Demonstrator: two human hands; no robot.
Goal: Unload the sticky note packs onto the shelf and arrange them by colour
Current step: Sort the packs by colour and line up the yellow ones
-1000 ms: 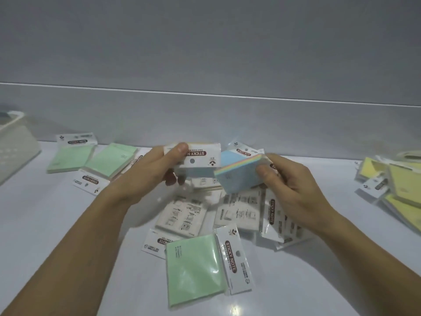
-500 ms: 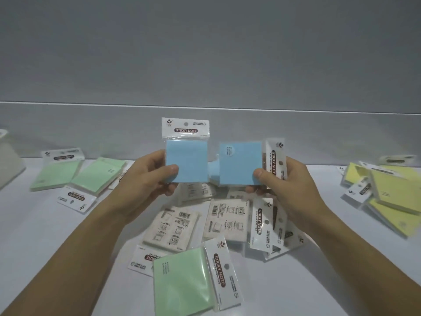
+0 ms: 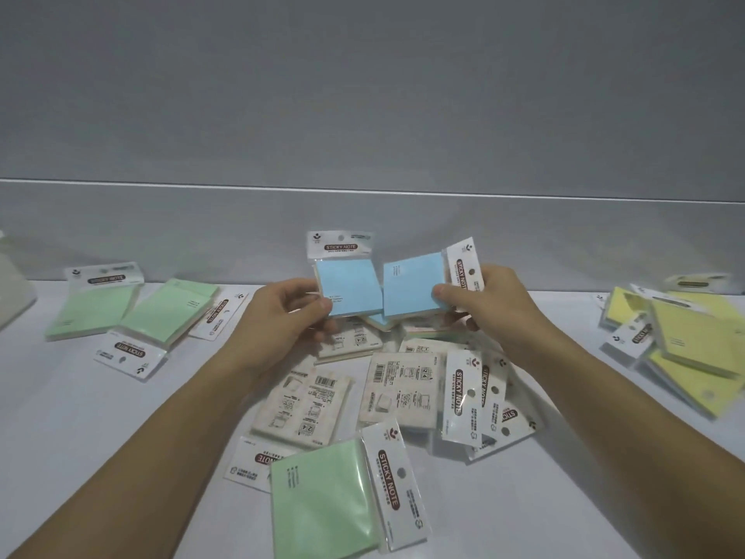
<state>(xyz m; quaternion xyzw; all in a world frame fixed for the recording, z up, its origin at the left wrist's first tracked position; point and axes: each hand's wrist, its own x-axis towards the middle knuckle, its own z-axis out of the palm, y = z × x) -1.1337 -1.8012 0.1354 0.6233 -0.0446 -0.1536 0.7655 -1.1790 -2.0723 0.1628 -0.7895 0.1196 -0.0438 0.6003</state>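
Two blue packs in hand, one per grip. My left hand (image 3: 282,316) is closed on the left blue pack (image 3: 348,288), thumb across its lower corner, white header card pointing up. My right hand (image 3: 483,304) is closed on the right blue pack (image 3: 413,286), thumb on its lower right corner, header card turned to the right. The packs are nearly edge to edge and both show their blue faces to me.

Change over the last second: I had the packs tipped edge-on and low over the pile; I turned them face-on and raised them, and now they have come slightly lower again, toward the back of the shelf (image 3: 60,417). Judgement: colour check is done, both read as blue, so they belong together.

Where things lie: green group (image 3: 133,312) at far left, yellow group (image 3: 685,340) at far right, well apart. No blue group laid out that I can see; a blue edge (image 3: 377,319) shows just under the held packs, but I cannot tell whether it is a placed pack. The middle pile (image 3: 403,393) lies mostly face-down, colours hidden. One green pack (image 3: 322,506) lies near me, apart from its group.

Next, likely: lay both blues side by side in the free strip behind the pile, between green and yellow. Risk: slick wrappers may slide once stacked.
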